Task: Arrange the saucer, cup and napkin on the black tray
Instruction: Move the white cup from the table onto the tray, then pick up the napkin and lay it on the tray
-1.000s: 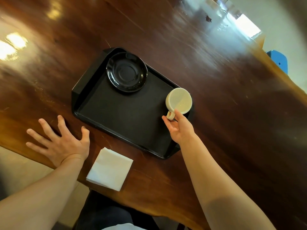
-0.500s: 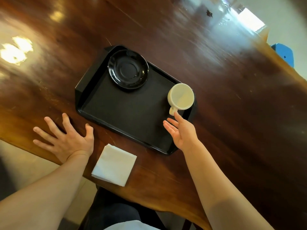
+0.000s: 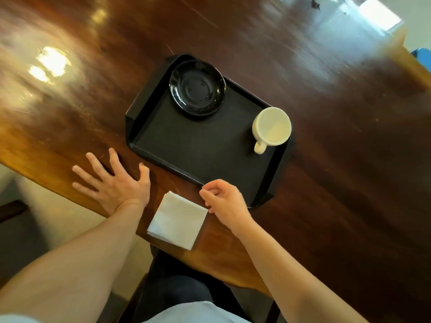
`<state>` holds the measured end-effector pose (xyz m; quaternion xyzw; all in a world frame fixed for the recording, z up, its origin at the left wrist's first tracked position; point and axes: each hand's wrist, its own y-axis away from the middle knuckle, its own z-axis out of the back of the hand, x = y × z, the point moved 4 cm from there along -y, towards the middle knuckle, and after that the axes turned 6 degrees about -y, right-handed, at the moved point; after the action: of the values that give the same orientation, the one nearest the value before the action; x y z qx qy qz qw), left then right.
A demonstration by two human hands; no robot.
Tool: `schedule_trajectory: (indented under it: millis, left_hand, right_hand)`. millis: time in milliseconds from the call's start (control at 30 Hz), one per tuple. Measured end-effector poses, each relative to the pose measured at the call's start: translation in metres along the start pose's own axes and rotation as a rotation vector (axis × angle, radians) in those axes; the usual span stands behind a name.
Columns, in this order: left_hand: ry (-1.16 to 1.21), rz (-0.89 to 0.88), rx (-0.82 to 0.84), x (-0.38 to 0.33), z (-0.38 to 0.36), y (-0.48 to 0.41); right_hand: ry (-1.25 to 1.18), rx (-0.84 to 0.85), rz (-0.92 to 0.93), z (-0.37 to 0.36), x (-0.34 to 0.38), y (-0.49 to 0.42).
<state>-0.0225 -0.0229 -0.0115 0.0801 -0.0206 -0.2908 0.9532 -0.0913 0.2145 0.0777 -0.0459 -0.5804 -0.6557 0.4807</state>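
Right hand: the right hand (image 3: 225,198) hovers at the tray's near rim, forearm running in from 5 o'clock, wrist bent a little toward the napkin. Fingers curled loosely inward, thumb and forefinger close together but pinching nothing; fingertips just beside the napkin's right corner, and whether they touch it I cannot tell.

Left hand: the left hand (image 3: 116,183) lies palm down on the wooden table (image 3: 326,148), at 9 o'clock from the napkin, forearm coming from 7 o'clock. Fingers spread wide and flat, pointing toward 11 o'clock, holding nothing. Thumb tip near the tray's near-left edge, apart from it.

Napkin: the white folded napkin (image 3: 178,220) lies flat on the table near its front edge, between the two wrists, at 6 o'clock from the tray and off it. It sits as a diamond, one corner toward 12 o'clock, folded layers showing along its lower-left side.

Black tray: the black tray (image 3: 186,150) lies skewed, long axis running from 10 o'clock to 4 o'clock.

Saucer: the black saucer (image 3: 197,87) sits right side up in the tray's far-left corner, at 12 o'clock from the napkin.

Cup: the cream cup (image 3: 271,125) stands upright, mouth up, in the tray's far-right corner, well apart from the saucer. Handle points toward 7 o'clock, free of either hand.
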Motion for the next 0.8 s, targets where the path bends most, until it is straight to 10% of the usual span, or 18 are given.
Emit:
schedule_trajectory:
  millis: [800]
  left_hand:
    - [-0.017, 0.000, 0.007, -0.001, 0.002, -0.001]
  right_hand:
    - [0.727, -0.049, 0.296, -0.070, -0.023, -0.004]
